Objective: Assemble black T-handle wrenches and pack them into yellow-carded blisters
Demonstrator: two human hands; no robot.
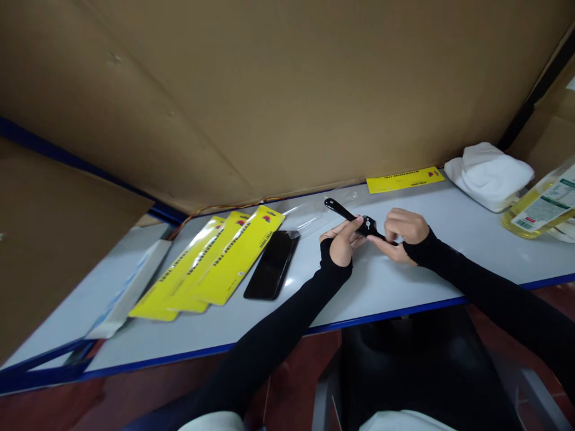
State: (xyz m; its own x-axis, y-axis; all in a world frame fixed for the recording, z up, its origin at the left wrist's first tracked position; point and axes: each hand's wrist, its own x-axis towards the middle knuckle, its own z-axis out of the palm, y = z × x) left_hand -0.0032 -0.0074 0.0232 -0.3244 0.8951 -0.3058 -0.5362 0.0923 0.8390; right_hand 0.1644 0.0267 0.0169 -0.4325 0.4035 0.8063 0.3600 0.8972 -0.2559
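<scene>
A black spokeshave [340,208] is held up over the table, its left handle slanting up and away with a small hole at the end. My left hand [341,244] is closed around it beside the middle body, thumb on top. Curled fingers of my right hand [403,232] grip the other handle, which they mostly hide. Just beyond my hands, a clear plastic sleeve [309,216] lies on the table. To the left of my left hand lies a black phone [272,266].
Several yellow printed cards [240,260] overlap on the left, and another yellow card [404,181] lies by the cardboard wall [287,90]. A white cloth bundle [489,173] and a bottle of yellow liquid [541,206] stand right. A long white box [135,287] sits far left.
</scene>
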